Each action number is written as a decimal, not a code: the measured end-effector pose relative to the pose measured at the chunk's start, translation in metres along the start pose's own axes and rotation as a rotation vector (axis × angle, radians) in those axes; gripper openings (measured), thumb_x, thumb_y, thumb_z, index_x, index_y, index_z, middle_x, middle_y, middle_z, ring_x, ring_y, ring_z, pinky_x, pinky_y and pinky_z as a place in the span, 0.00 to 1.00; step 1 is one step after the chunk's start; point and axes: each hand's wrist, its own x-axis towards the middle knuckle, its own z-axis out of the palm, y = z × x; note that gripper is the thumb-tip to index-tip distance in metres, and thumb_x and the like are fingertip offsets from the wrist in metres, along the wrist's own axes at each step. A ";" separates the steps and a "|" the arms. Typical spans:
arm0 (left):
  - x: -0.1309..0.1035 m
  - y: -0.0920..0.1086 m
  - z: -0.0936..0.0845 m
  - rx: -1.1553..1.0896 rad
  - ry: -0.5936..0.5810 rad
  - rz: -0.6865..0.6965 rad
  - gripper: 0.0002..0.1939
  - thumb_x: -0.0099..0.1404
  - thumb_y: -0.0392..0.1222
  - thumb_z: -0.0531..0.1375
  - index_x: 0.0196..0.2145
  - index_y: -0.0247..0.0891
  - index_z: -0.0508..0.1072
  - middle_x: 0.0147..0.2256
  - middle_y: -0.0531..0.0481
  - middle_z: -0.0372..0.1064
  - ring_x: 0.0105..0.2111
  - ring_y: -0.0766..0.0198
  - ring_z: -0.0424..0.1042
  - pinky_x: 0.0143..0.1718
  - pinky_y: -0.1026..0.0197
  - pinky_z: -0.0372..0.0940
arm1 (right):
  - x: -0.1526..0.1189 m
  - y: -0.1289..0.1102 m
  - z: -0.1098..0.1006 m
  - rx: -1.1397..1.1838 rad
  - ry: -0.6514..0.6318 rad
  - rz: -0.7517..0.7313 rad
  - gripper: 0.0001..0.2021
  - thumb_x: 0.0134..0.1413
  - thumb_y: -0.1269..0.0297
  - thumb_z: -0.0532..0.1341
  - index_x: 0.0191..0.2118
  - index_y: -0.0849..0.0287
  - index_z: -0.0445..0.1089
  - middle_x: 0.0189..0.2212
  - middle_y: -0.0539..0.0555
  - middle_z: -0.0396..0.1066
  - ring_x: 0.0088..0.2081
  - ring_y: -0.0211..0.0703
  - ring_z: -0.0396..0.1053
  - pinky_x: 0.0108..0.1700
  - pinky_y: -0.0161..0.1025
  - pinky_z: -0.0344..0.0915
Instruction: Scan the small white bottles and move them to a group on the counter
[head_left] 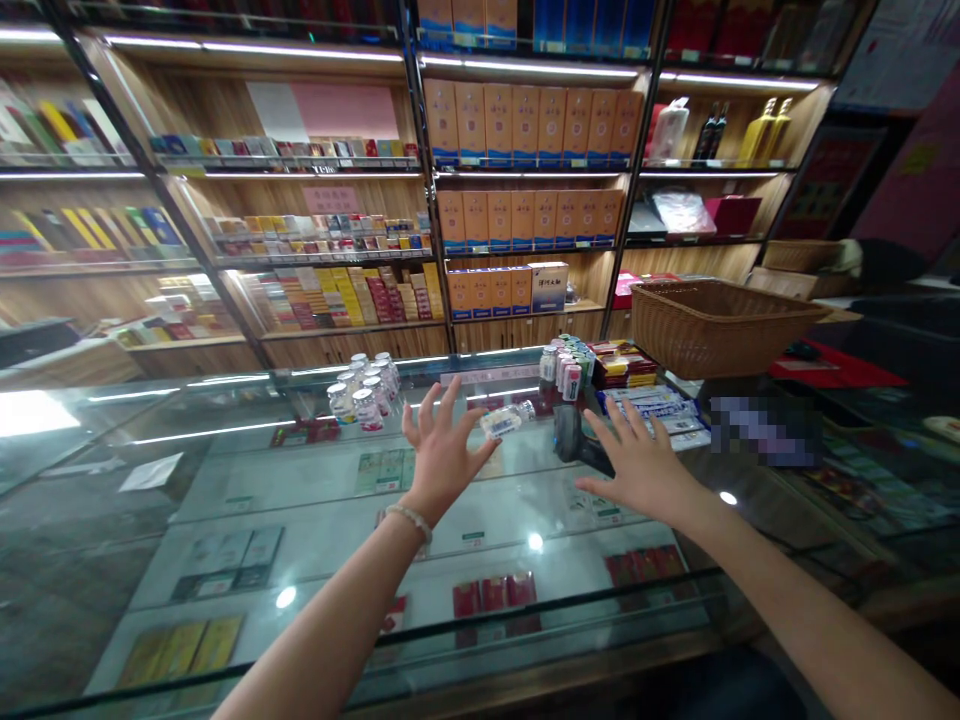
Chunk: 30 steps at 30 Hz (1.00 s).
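My left hand (442, 445) is spread over the glass counter, its fingers apart. Beside its thumb and index finger is a small clear bottle (506, 418) with a pale label, tilted onto its side; I cannot tell whether the fingers touch it. My right hand (641, 465) is also spread, palm down, with nothing in it. Next to its fingertips lies a dark handheld scanner (571, 436). A cluster of small capped bottles (365, 390) stands left of my left hand. Further back is a second group of small bottles (568, 365), pink and green.
Blue-and-white packets (660, 415) and stacked red-and-yellow packs (622, 364) lie by a wicker basket (712, 325) on the right. Under the glass top (322, 540) are boxes on shelves. Behind the counter, wall shelves hold orange boxes (495, 125) and cigarette-like packs (322, 235).
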 end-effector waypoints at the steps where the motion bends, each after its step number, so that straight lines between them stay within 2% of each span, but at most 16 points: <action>1: 0.000 0.000 0.001 -0.001 -0.003 -0.003 0.17 0.61 0.53 0.68 0.47 0.50 0.79 0.71 0.47 0.53 0.70 0.39 0.49 0.69 0.29 0.33 | -0.002 -0.003 0.001 -0.021 0.004 0.008 0.49 0.52 0.35 0.62 0.72 0.58 0.52 0.73 0.70 0.42 0.73 0.71 0.40 0.67 0.71 0.43; 4: -0.001 0.001 0.002 -0.006 -0.003 -0.005 0.17 0.61 0.53 0.68 0.47 0.50 0.79 0.71 0.47 0.53 0.70 0.40 0.49 0.69 0.29 0.33 | -0.003 -0.009 0.002 -0.062 0.031 0.024 0.45 0.56 0.38 0.61 0.71 0.61 0.54 0.73 0.72 0.44 0.72 0.71 0.41 0.67 0.71 0.44; 6: -0.001 0.002 0.002 -0.008 -0.003 0.002 0.17 0.61 0.54 0.68 0.47 0.51 0.79 0.71 0.47 0.53 0.70 0.40 0.49 0.69 0.29 0.33 | -0.002 -0.012 0.002 -0.064 0.029 0.044 0.42 0.59 0.41 0.59 0.71 0.62 0.54 0.72 0.72 0.46 0.71 0.72 0.46 0.65 0.70 0.50; 9: -0.001 0.002 0.001 -0.013 -0.010 0.004 0.17 0.61 0.54 0.67 0.47 0.50 0.79 0.71 0.47 0.53 0.70 0.40 0.49 0.69 0.29 0.33 | 0.000 -0.013 0.001 -0.044 -0.033 0.043 0.36 0.61 0.47 0.58 0.69 0.62 0.57 0.71 0.71 0.49 0.66 0.71 0.56 0.58 0.63 0.62; 12: -0.001 0.001 0.001 -0.021 -0.015 -0.009 0.16 0.61 0.54 0.67 0.46 0.50 0.79 0.70 0.47 0.54 0.70 0.40 0.49 0.69 0.30 0.33 | 0.005 -0.015 -0.002 -0.004 -0.105 0.031 0.29 0.62 0.54 0.59 0.64 0.62 0.62 0.67 0.70 0.57 0.60 0.65 0.65 0.52 0.53 0.68; 16: 0.000 0.000 0.002 -0.033 -0.017 -0.022 0.16 0.61 0.54 0.67 0.46 0.50 0.79 0.71 0.48 0.53 0.70 0.39 0.49 0.69 0.29 0.33 | 0.011 -0.022 -0.009 0.043 -0.176 0.077 0.21 0.61 0.61 0.57 0.57 0.63 0.65 0.55 0.67 0.67 0.53 0.60 0.71 0.44 0.47 0.69; 22: 0.000 -0.001 0.002 -0.038 -0.022 -0.040 0.16 0.61 0.53 0.68 0.47 0.50 0.79 0.70 0.48 0.53 0.70 0.39 0.49 0.69 0.28 0.36 | 0.014 -0.026 -0.007 0.130 -0.202 0.136 0.15 0.61 0.61 0.56 0.50 0.62 0.67 0.47 0.65 0.74 0.48 0.59 0.75 0.41 0.44 0.65; 26: 0.001 -0.003 0.002 -0.041 0.009 -0.085 0.17 0.61 0.52 0.68 0.48 0.51 0.79 0.70 0.48 0.55 0.69 0.39 0.49 0.69 0.29 0.36 | 0.012 -0.019 -0.007 0.282 -0.106 0.179 0.19 0.59 0.60 0.59 0.54 0.59 0.68 0.39 0.62 0.79 0.40 0.59 0.78 0.37 0.44 0.64; 28: 0.002 -0.005 0.002 -0.031 0.038 -0.113 0.17 0.61 0.53 0.68 0.48 0.51 0.79 0.70 0.49 0.55 0.69 0.40 0.50 0.69 0.30 0.37 | 0.009 -0.017 -0.011 0.442 0.013 0.198 0.20 0.57 0.58 0.60 0.54 0.56 0.69 0.39 0.60 0.80 0.40 0.58 0.78 0.38 0.44 0.66; 30: 0.002 -0.006 0.002 -0.020 0.062 -0.136 0.18 0.61 0.53 0.68 0.48 0.52 0.79 0.70 0.49 0.55 0.69 0.40 0.50 0.69 0.31 0.39 | 0.005 -0.020 -0.019 0.659 0.135 0.158 0.20 0.55 0.57 0.62 0.53 0.55 0.70 0.41 0.58 0.80 0.44 0.57 0.77 0.41 0.44 0.68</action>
